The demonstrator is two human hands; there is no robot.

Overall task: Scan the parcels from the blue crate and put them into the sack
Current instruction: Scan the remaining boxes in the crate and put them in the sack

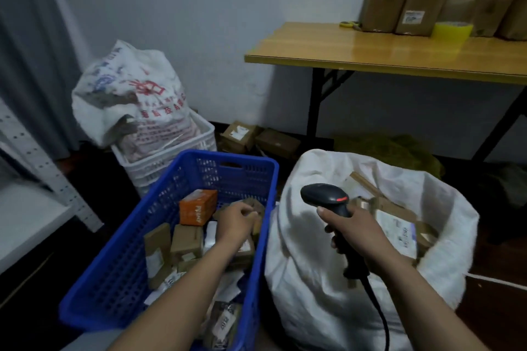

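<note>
Several parcels (399,232) are already lying in the sack (308,288), near right, mouth gaping open. Plenty more are sitting in the blue crate (119,265), near left: brown boxes (186,239), an orange box (198,208). Judging by that, task is running roughly midway, maybe less.

Left hand (235,222) is reaching into the crate's far right corner, fingers curling round a brown parcel (256,204). Blur there, so firmness of the hold is unclear. Right hand (353,234) is wrapping fully round the scanner (325,198) handle, holding it over the sack's left rim, cable (379,313) trailing down.

Crate wall and sack are touching, so the transfer path is looking short. Crate's right rim is the edge needing care on lift-out. White basket (171,162) is sitting just beyond the crate, table (328,57) well apart at far right. Open room above both.
</note>
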